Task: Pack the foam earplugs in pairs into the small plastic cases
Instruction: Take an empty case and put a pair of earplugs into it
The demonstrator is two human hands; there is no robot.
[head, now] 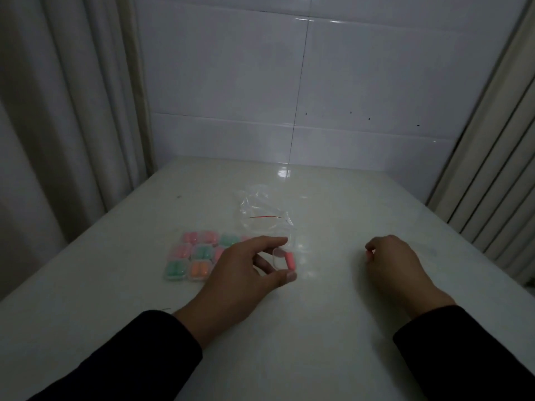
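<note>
L hand [246, 270] pinching clear case [280, 257] w/ red earplug [290, 261], R hand [390, 264] pinching pink earplug [368, 255]

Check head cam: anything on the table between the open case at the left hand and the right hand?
Nothing: in the head view, only bare tabletop lies between the open case at the left hand and the right hand.

Pink, green, orange earplugs [189, 257]; clear bag [262, 211], red stripe; black sleeves [139, 357].
</note>
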